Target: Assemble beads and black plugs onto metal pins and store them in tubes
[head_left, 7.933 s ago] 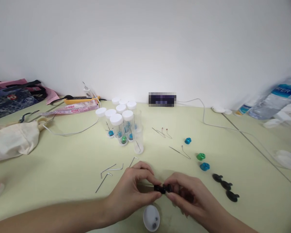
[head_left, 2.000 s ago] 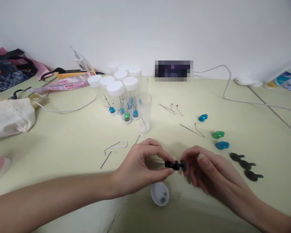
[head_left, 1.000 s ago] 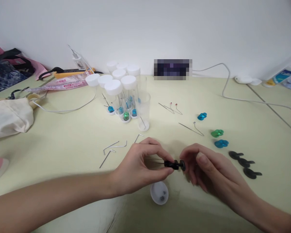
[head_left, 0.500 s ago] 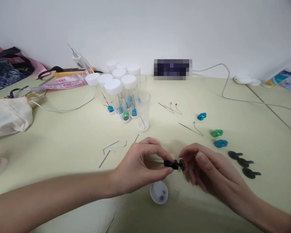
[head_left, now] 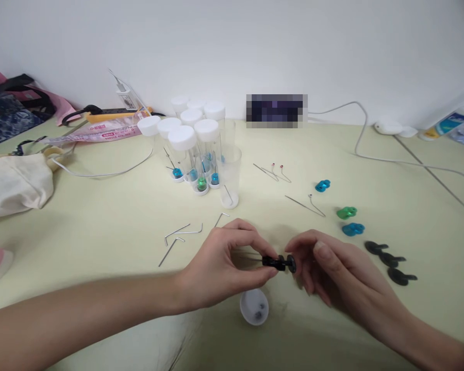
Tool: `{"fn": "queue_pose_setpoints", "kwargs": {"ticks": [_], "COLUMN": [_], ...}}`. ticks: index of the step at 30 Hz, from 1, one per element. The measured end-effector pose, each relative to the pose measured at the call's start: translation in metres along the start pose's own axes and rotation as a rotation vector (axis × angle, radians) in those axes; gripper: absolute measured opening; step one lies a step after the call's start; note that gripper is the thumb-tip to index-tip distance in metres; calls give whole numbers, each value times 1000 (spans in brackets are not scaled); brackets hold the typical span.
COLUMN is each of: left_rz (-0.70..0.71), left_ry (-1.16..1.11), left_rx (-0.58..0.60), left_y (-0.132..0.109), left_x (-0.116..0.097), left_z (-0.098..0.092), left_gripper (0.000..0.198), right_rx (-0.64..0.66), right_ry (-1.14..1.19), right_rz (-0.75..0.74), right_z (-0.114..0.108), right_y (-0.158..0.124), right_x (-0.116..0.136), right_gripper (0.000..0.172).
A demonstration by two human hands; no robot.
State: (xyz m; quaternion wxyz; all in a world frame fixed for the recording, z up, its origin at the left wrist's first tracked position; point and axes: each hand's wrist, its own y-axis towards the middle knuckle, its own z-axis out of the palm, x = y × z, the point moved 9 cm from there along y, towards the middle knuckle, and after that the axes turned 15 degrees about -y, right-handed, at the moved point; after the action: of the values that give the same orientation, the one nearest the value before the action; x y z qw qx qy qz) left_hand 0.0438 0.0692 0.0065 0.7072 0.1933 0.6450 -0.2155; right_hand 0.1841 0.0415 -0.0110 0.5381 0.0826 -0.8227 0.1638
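My left hand (head_left: 228, 257) pinches a small black part (head_left: 278, 263) between thumb and fingertips. The part lies sideways, its round disc end pointing right, and thin metal wires run from its other end into my left palm. My right hand (head_left: 332, 273) is cupped beside the disc end, thumb raised and fingers loosely curled. Whether its fingertips touch the disc I cannot tell. Below my hands sits a white cap (head_left: 254, 307) with small dark pieces inside. Bent hex keys (head_left: 183, 232) lie left of my hands.
Capped clear tubes (head_left: 183, 149) holding blue and green parts cluster behind, beside an uncapped tube (head_left: 230, 178). Bent wires (head_left: 305, 206), blue and green metal parts (head_left: 347, 212) and black disc parts (head_left: 390, 259) lie to the right. A cloth pouch (head_left: 17, 185) is at left.
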Motion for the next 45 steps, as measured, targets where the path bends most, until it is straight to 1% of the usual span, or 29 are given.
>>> {"fn": "queue_pose_setpoints", "kwargs": {"ticks": [9, 13, 16, 20, 27, 33, 45], "left_rz": [8, 3, -3, -4, 1, -13, -2], "left_ry": [9, 8, 9, -1, 3, 11, 2], "left_rx": [2, 6, 1, 2, 5, -7, 0], "left_y": [0, 0, 0, 1, -1, 0, 1], "left_x": [0, 0, 1, 1, 0, 2, 2], "left_z": [0, 0, 0, 0, 1, -1, 0], "left_gripper": [15, 15, 15, 15, 15, 15, 16], "right_rx": [11, 21, 24, -7, -4, -20, -9], "right_ry": [-35, -54, -55, 2, -18, 24, 11], "right_rz": [40, 29, 21, 3, 29, 2, -5], "right_z": [0, 1, 2, -1, -1, -1, -1], "right_y": [-1, -1, -1, -1, 0, -2, -1], "right_x": [-2, -2, -2, -1, -2, 1, 1], "right_gripper": [40, 41, 40, 35, 39, 34, 36]}}
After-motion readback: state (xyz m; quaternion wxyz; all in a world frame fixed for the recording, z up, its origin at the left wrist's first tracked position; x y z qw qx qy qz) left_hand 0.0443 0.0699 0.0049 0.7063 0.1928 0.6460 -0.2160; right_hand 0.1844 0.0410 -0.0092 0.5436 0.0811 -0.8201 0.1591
